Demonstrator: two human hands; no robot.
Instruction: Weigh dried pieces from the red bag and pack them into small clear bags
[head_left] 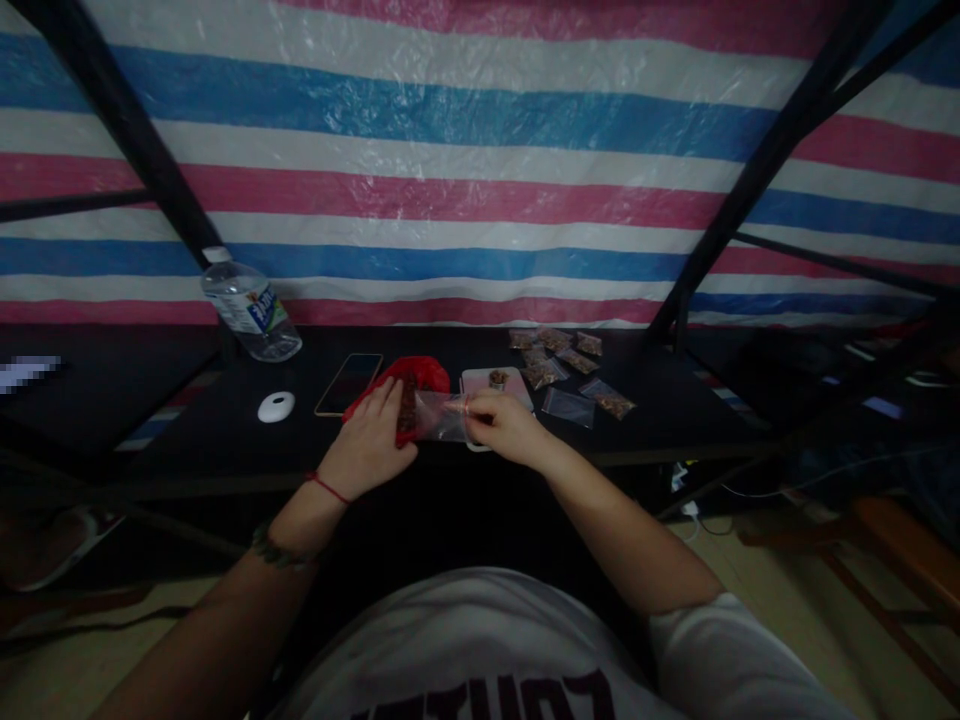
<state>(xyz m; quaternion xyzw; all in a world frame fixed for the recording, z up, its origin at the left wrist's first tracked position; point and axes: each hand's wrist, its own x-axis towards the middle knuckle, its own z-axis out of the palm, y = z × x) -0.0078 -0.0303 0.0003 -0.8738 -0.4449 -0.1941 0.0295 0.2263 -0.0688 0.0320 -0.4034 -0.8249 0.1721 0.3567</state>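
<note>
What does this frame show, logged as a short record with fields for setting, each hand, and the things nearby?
setting: dark table in front of a striped plastic sheet
left hand: resting on a red bag
right hand: pinching a small clear bag at its edge
grip: right closed on the clear bag; left flat and open
behind the hands: small scale with something brown on it
right of that: filled small packets
left side: phone, white round gadget, water bottle
</note>
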